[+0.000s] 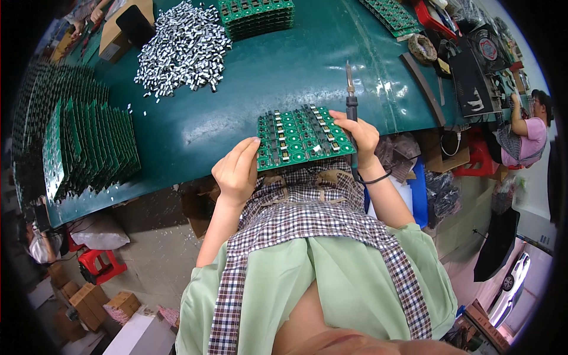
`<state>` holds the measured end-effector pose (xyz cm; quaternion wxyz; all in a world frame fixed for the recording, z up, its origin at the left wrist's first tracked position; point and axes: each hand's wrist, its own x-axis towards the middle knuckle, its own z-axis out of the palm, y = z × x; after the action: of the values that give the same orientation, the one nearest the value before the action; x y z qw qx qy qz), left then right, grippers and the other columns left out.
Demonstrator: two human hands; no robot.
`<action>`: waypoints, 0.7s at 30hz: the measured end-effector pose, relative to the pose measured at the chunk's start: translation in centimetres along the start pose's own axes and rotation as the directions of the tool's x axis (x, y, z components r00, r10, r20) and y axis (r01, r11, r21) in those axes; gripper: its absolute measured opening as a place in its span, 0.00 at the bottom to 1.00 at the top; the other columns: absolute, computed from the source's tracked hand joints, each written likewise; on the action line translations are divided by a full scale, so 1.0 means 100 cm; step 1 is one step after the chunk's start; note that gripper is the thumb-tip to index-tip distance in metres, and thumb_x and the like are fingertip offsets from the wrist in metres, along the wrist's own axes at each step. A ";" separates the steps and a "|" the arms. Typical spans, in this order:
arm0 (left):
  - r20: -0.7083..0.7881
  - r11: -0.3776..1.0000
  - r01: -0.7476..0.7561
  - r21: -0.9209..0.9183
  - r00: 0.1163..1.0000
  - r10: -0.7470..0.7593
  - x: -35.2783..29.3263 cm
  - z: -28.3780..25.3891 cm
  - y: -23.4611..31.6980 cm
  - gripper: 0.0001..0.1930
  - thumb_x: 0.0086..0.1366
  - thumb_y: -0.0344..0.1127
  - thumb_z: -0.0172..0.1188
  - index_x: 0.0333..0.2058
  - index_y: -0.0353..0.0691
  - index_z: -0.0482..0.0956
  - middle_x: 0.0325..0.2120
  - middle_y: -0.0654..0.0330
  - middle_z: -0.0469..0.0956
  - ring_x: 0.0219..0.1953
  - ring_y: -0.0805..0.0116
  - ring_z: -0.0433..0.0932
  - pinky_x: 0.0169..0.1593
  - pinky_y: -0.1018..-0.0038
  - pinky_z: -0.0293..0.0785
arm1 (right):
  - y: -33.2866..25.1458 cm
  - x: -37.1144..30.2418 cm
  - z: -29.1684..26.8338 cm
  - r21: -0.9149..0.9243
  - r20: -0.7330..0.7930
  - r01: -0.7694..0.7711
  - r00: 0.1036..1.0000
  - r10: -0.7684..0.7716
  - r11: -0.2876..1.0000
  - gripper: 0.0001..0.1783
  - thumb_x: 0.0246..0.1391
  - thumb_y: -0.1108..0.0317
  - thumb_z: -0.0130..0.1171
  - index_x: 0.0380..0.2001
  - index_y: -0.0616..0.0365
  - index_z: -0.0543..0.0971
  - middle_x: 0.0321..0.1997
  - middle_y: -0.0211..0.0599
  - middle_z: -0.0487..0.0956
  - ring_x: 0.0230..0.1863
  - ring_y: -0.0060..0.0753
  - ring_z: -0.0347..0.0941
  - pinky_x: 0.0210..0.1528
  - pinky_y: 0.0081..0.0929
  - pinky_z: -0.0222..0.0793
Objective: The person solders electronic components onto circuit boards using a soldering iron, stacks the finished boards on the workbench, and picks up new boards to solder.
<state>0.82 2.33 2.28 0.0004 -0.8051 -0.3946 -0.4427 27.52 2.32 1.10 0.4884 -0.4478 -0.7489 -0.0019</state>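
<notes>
A green circuit board panel, set with rows of small white and dark parts, is held at the table's near edge, in front of my apron. My left hand grips its left edge between thumb and fingers. At the opposite edge, my right hand pinches the panel's upper right side. The same hand also has a soldering iron in it, its dark handle running down past the palm and its metal tip pointing away from me. One white piece lies slightly askew on the panel.
On the green table is a heap of small silvery parts. Upright circuit boards crowd the left side; a board stack stands at the back. A tape roll and red tray lie right. Another person sits far right.
</notes>
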 end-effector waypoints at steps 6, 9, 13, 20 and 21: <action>-0.047 0.992 0.095 -0.081 0.994 -0.099 0.008 0.002 0.003 0.11 0.49 0.18 0.61 0.33 0.34 0.79 0.32 0.54 0.81 0.29 0.60 0.81 0.30 0.74 0.76 | 0.005 0.004 0.001 0.023 0.029 -0.043 0.999 0.042 0.999 0.11 0.41 0.77 0.63 0.31 0.57 0.76 0.33 0.40 0.83 0.31 0.37 0.81 0.30 0.24 0.75; -0.011 0.985 0.144 -0.095 0.989 -0.145 0.009 0.000 0.003 0.13 0.45 0.17 0.59 0.33 0.33 0.79 0.31 0.50 0.81 0.31 0.57 0.82 0.35 0.73 0.77 | 0.004 0.006 0.002 0.016 0.028 -0.056 0.998 0.055 0.998 0.10 0.41 0.77 0.62 0.31 0.57 0.77 0.32 0.38 0.83 0.30 0.35 0.81 0.29 0.23 0.74; -0.006 0.979 0.173 -0.111 0.985 -0.175 0.011 -0.001 0.001 0.14 0.44 0.17 0.59 0.33 0.33 0.79 0.31 0.50 0.81 0.32 0.57 0.82 0.35 0.73 0.77 | 0.003 0.010 0.005 0.021 0.014 -0.052 0.999 0.052 0.998 0.10 0.41 0.78 0.61 0.31 0.57 0.77 0.32 0.38 0.83 0.28 0.35 0.80 0.28 0.23 0.74; -0.025 0.988 0.116 -0.105 0.993 -0.119 0.019 -0.002 0.002 0.11 0.48 0.20 0.63 0.33 0.35 0.79 0.31 0.54 0.80 0.29 0.59 0.81 0.30 0.73 0.77 | 0.002 0.010 0.001 0.045 0.043 -0.068 0.997 0.066 0.997 0.11 0.40 0.79 0.61 0.32 0.59 0.78 0.34 0.40 0.83 0.29 0.31 0.80 0.29 0.21 0.73; -0.022 0.990 0.106 -0.097 0.994 -0.109 0.019 -0.002 0.002 0.11 0.47 0.21 0.64 0.33 0.35 0.79 0.31 0.55 0.80 0.27 0.61 0.81 0.29 0.73 0.76 | 0.004 0.006 0.002 0.061 0.047 -0.098 0.994 0.095 0.993 0.11 0.40 0.79 0.61 0.32 0.60 0.78 0.35 0.40 0.83 0.30 0.30 0.80 0.29 0.20 0.73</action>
<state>1.33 3.36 3.82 -0.0566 -0.7755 -0.4159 -0.4715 27.61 3.08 1.29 0.4851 -0.4677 -0.7368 0.0553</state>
